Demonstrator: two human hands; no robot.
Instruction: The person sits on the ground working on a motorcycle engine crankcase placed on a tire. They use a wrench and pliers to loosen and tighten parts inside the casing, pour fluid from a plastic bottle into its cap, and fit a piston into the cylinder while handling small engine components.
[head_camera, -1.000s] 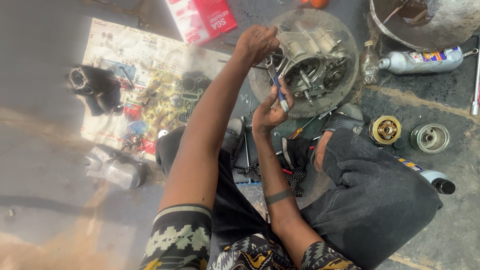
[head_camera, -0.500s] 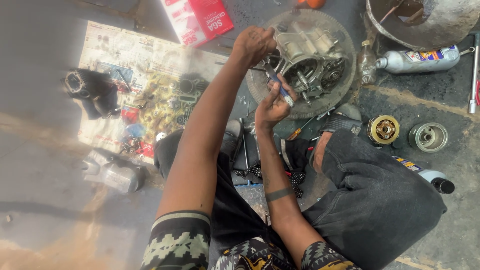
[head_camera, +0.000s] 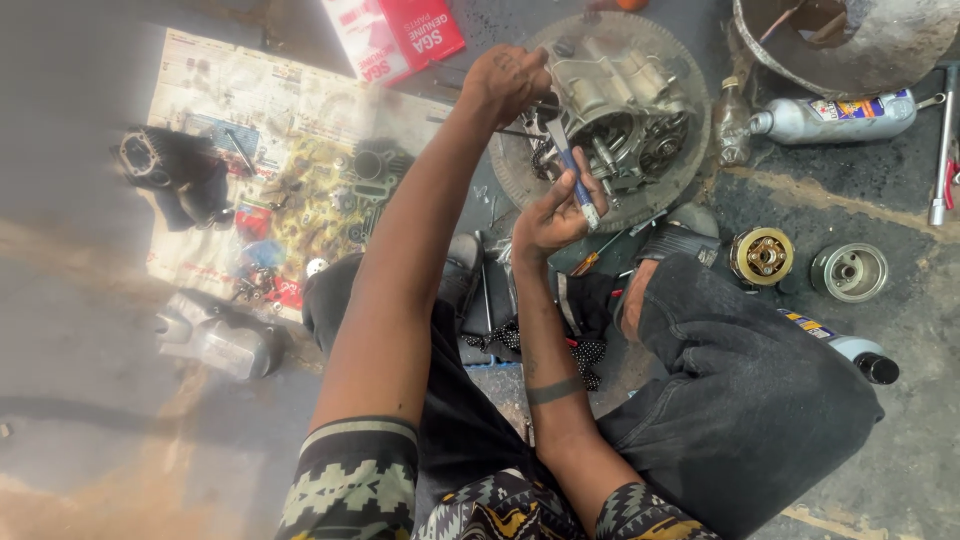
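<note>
The person sat on the floor (head_camera: 90, 420) with the engine block (head_camera: 620, 110) set on a round toothed disc (head_camera: 520, 180) right between the knees, close enough that both arms reached it without a stretch. That looked like the reason for the spot: the heavy piece stayed low and steady while the hands worked above it.

The left hand (head_camera: 510, 80) lay over the near-left edge of the engine block, fingers curled down on the casing, apparently to brace it so it would not rock on the disc. The right hand (head_camera: 555, 210) was closed in a pinching grip on a slim tool with a blue handle (head_camera: 575, 190), thumb and fingers pressed around the shaft, its metal end angled up into the open side of the engine block where the gears showed. So the block sat just beyond and above the right grip, touching the tool's tip as far as I could tell, and directly under the left.

Off to the left a sheet of newspaper (head_camera: 270, 100) carried small parts, likely kept there so nothing rolled away. A brass-coloured round part (head_camera: 762, 256) and a grey metal cup (head_camera: 850, 271) lay to the right beside the person's knee, with a grey bottle (head_camera: 840, 115) beyond them.
</note>
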